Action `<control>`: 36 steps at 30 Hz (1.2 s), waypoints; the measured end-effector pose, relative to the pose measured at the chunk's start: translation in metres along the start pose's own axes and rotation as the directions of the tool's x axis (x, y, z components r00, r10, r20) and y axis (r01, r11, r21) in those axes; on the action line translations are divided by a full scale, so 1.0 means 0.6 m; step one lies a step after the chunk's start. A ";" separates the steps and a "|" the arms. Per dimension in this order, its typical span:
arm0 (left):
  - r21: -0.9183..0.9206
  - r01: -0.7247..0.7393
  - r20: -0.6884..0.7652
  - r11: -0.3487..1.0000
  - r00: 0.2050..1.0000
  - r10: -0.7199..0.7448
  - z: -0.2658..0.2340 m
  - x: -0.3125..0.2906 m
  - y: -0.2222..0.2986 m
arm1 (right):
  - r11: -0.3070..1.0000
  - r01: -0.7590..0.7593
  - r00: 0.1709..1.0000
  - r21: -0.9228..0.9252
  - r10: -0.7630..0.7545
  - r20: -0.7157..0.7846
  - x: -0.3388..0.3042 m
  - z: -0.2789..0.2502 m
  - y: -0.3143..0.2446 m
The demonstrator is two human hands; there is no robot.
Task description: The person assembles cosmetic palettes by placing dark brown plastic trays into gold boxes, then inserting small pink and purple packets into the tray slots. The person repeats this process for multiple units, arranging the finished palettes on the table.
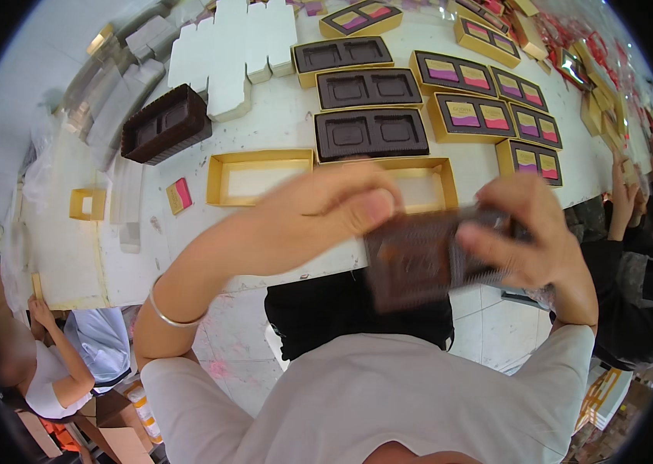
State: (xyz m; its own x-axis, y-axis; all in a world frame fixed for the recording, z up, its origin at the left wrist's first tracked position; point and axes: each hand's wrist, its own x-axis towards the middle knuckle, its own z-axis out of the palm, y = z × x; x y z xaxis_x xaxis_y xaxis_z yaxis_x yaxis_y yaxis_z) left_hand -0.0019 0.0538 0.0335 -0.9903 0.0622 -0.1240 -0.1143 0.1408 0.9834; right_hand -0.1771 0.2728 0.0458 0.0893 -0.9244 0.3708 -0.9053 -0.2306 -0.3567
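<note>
My right hand [523, 236] grips a dark brown plastic tray insert [411, 267], thumb across its front; motion blurs both. The ribbed edges suggest nested trays, but I cannot tell how many. Near the tray's upper left corner is my left hand [342, 201], its fingers curled behind the thumb; blur hides whether it pinches anything. Beyond my hands lie two gold boxes without inserts: a left gold box [261, 157] and a right gold box [450, 182], partly covered by my left hand. Farther back, gold boxes with brown inserts [373, 133] have bare compartments.
Filled gold boxes [473, 116] with purple and pink pieces stand at right. A brown tray stack [166, 126], white cartons [218, 58] and a small pink-and-gold piece [179, 196] are at left. Other people [52, 371] sit at both sides of the table [164, 255].
</note>
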 end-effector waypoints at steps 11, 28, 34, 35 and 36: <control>0.927 -0.003 -0.131 0.374 0.934 0.333 0.014 0.003 -0.056 | 0.982 0.001 0.989 -0.190 0.027 0.145 0.045 0.028 0.058; 0.878 0.024 -0.164 0.478 0.953 0.253 0.003 0.003 -0.047 | 0.948 -0.200 0.950 0.248 0.126 0.286 0.027 0.038 0.064; 0.866 0.012 -0.157 0.500 0.956 0.249 -0.001 0.004 -0.048 | 0.914 0.323 0.943 -0.244 -0.291 0.159 0.010 0.042 0.076; 0.870 0.006 -0.151 0.493 0.955 0.255 -0.001 0.005 -0.046 | 0.852 0.418 0.908 -0.315 -0.395 0.137 0.015 0.049 0.084; 0.869 -0.007 -0.143 0.495 0.954 0.264 -0.002 0.006 -0.046 | 0.833 0.419 0.908 -0.361 -0.378 0.183 0.010 0.057 0.085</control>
State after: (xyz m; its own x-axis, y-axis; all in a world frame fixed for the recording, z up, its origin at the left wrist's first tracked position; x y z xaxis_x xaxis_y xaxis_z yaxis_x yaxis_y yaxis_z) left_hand -0.0026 0.0492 0.0061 -0.9861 -0.0448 0.1603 0.0184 0.9278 0.3727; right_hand -0.2088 0.2449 0.0006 0.4989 -0.8075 0.3148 -0.8666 -0.4698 0.1683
